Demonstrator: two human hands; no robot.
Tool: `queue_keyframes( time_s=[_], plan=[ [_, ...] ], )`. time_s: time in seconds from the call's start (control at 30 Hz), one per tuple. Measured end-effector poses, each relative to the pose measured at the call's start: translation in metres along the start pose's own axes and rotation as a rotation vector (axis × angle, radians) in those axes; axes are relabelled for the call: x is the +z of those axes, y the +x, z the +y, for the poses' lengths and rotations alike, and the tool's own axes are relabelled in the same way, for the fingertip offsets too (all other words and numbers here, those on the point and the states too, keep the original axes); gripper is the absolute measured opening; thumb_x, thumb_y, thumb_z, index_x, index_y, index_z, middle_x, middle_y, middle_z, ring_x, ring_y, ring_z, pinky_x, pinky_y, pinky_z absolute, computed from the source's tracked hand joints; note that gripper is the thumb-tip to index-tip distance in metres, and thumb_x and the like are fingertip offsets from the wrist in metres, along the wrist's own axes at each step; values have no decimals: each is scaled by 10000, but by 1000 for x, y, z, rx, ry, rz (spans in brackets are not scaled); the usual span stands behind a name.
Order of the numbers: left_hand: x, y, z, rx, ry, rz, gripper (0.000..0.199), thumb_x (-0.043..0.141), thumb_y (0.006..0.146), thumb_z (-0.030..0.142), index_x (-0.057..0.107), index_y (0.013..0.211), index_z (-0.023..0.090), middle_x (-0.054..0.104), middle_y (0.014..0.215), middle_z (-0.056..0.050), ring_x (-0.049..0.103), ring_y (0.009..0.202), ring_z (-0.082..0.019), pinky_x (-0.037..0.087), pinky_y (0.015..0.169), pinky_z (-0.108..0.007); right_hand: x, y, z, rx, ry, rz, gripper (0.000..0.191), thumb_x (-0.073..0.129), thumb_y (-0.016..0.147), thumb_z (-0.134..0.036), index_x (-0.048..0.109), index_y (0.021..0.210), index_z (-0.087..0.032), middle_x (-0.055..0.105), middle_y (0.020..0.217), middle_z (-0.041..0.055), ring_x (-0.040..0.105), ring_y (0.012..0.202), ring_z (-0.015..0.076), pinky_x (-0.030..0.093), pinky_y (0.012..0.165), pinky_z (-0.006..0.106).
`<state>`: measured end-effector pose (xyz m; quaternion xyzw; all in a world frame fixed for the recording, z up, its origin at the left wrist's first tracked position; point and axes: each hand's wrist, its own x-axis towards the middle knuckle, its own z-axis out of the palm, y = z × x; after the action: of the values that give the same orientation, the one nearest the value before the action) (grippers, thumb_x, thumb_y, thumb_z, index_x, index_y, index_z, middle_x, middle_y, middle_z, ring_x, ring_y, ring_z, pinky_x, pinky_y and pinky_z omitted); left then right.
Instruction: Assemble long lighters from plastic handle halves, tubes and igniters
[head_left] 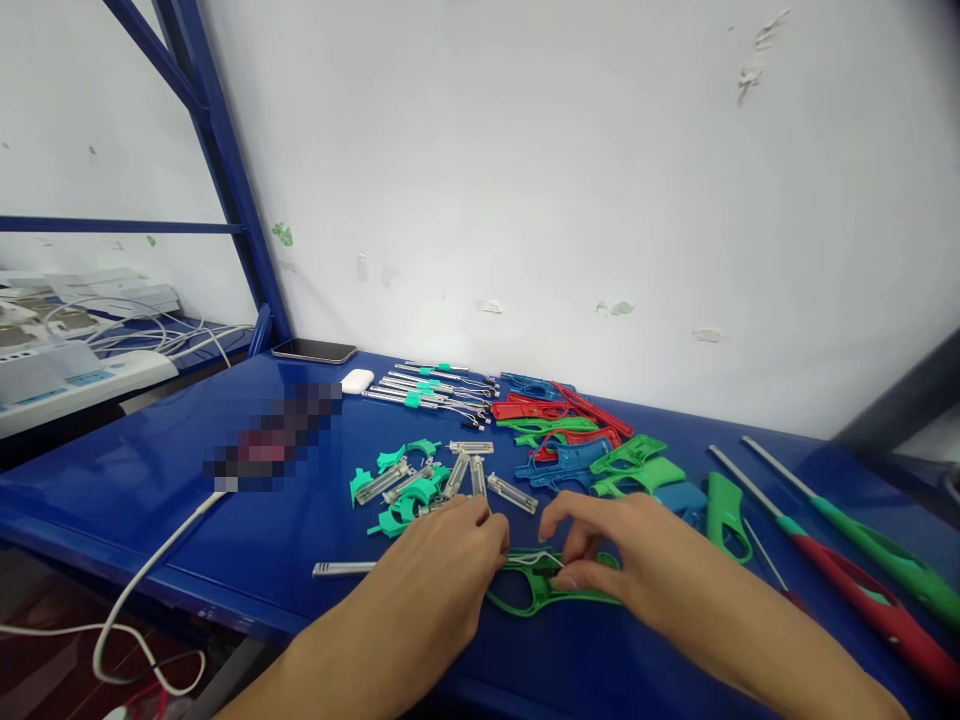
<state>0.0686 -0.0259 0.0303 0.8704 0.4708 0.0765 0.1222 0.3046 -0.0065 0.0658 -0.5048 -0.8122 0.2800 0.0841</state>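
A green plastic lighter shell half (536, 590) lies near the table's front edge, with a thin white wire along its inside. A silver metal tube (341, 569) sticks out to the left from under my left hand (450, 560). That hand is closed at the shell's left end; what its fingers grip is hidden. My right hand (622, 545) has thumb and fingers bent over the shell's middle, at a small dark part by the wire. Just behind lie clear plastic pieces (512, 493) and teal plastic parts (396, 517).
Metal tubes with wires (412, 399) lie at the back. Red, blue and green shells (562, 462) are piled right of centre. Long lighters (862, 600) lie at the right. A phone (313, 350), a white case (358, 381) and a white cable (161, 555) are at the left.
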Motion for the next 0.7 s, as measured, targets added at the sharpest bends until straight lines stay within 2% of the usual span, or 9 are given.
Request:
queue_keyframes(
  time_s=[0.1, 0.23, 0.47, 0.7],
  plan=[
    [-2, 0, 1, -2, -1, -4, 275, 454, 1017, 21, 644, 1021, 219, 666, 1063, -46, 660, 979, -245, 515, 840, -380, 1, 1, 0, 9, 9, 7, 169, 774, 939, -219, 747, 1079, -309, 818, 891, -44, 749, 837, 186, 473, 754, 272],
    [-5, 0, 5, -17, -5, -12, 258, 477, 1017, 19, 640, 1051, 217, 673, 1084, -54, 675, 1026, -260, 532, 874, -404, 1, 0, -5, 46, -3, 18, 92, 790, 912, -235, 768, 985, -285, 815, 815, -32, 742, 763, 195, 471, 718, 284],
    [-12, 2, 10, -33, 8, -46, 196, 518, 1040, 56, 643, 1033, 206, 689, 1100, -68, 690, 1045, -274, 565, 897, -432, -1, -1, -8, 84, -70, -8, 86, 779, 906, -218, 780, 841, -273, 795, 799, -40, 625, 666, 162, 401, 626, 281],
    [-16, 1, 15, -39, 30, -76, 219, 476, 1044, 50, 638, 1044, 197, 686, 1126, -90, 683, 1085, -286, 577, 941, -461, -2, 0, -3, 35, -89, -12, 113, 742, 912, -208, 804, 848, -276, 799, 833, -27, 684, 753, 184, 418, 667, 282]
  ],
)
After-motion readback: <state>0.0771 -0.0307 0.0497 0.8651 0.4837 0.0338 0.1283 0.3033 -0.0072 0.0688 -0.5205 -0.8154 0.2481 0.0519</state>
